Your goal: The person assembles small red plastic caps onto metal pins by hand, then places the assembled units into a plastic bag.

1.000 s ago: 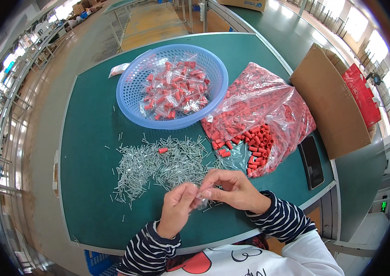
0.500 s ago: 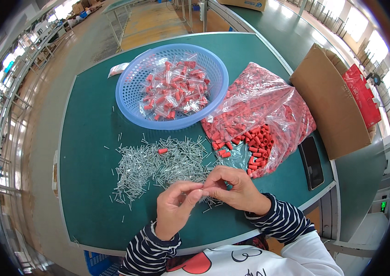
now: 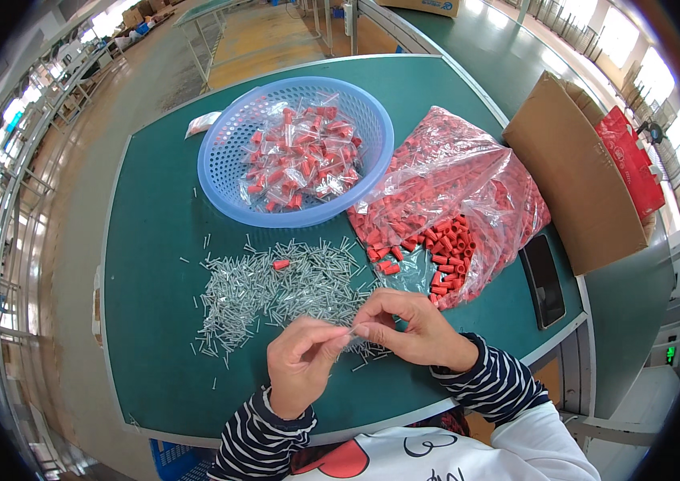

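My left hand [image 3: 301,362] and my right hand [image 3: 410,330] meet at the fingertips over the near edge of a pile of screws [image 3: 276,293]. Between their pinched thumbs and forefingers is a thin, clear bit of plastic, which looks like a small plastic bag [image 3: 350,337]; the fingers cover most of it. One red plastic cap [image 3: 280,264] lies on the screws. Beyond my right hand, a large clear bag [image 3: 468,180] spills many red caps [image 3: 451,264] from its open mouth. Small clear packets with red pieces [image 3: 304,156] fill part of a blue perforated basket [image 3: 216,192].
A black phone [image 3: 544,282] lies by the table's right edge. An open cardboard box [image 3: 568,172] and a red bag [image 3: 629,164] stand at the right. A small white packet [image 3: 202,123] sits left of the basket. Below the table is a blue crate [image 3: 176,458].
My left hand has shifted slightly left, drawing a little away from my right fingertips. Both hands keep their pinch, and the whole view has moved very slightly.
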{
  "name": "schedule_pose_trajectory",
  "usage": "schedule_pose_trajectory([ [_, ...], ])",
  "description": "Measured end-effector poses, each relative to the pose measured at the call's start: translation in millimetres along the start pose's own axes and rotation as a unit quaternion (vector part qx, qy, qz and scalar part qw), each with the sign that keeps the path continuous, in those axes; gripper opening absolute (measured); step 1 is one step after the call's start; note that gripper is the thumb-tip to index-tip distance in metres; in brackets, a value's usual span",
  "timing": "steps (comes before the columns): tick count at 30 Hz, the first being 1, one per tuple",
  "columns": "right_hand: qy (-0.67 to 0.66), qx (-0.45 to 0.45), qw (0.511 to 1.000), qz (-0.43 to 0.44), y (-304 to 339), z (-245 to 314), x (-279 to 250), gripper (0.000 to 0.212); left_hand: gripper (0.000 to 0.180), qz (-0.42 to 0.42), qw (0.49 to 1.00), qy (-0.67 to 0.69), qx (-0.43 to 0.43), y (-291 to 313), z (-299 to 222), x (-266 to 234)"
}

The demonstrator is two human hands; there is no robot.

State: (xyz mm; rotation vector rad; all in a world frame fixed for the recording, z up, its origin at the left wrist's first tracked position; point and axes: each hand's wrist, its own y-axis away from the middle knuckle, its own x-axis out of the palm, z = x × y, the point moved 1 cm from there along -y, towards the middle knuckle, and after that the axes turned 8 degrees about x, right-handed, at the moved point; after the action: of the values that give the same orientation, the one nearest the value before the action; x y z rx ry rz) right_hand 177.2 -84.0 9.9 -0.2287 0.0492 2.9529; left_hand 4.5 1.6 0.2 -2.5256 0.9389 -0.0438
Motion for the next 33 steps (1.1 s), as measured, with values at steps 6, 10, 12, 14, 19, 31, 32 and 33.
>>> schedule_pose_trajectory([
  [6, 0.004, -0.039, 0.997, -0.061, -1.4, 8.4, 0.4, 0.009, 0.018, -0.026, 0.994, -0.089, 0.055, 3.0, -1.5, -3.3],
  [10, 0.036, -0.066, 0.997, -0.015, -0.8, 8.6, -1.8, 0.010, 0.027, -0.025, 0.978, -0.174, 0.116, 1.4, 1.9, -2.7],
  [12, 0.040, -0.070, 0.997, -0.011, -0.4, 9.8, -0.5, 0.010, 0.027, -0.018, 0.968, -0.203, 0.145, 1.2, 5.9, -1.8],
  [14, 0.025, -0.052, 0.998, -0.007, 0.4, 10.1, 1.1, 0.011, 0.027, -0.010, 0.957, -0.231, 0.175, 0.4, 6.5, -0.6],
  [19, 0.050, -0.040, 0.998, -0.018, 2.1, 1.2, 6.0, 0.013, 0.025, 0.030, 0.940, -0.260, 0.221, -0.8, 2.4, 2.7],
  [31, 0.168, -0.117, 0.976, -0.073, 1.9, -2.7, 10.9, 0.009, 0.011, 0.012, 0.978, -0.190, 0.084, 1.1, 8.5, 5.5],
  [32, 0.199, -0.133, 0.968, -0.070, 1.6, -2.2, 12.3, 0.010, 0.011, 0.011, 0.978, -0.191, 0.083, 1.0, 6.8, 5.4],
  [33, 0.199, -0.132, 0.968, -0.069, 1.7, -2.5, 13.0, 0.010, 0.012, 0.009, 0.970, -0.225, 0.088, -0.1, 3.9, 6.5],
])
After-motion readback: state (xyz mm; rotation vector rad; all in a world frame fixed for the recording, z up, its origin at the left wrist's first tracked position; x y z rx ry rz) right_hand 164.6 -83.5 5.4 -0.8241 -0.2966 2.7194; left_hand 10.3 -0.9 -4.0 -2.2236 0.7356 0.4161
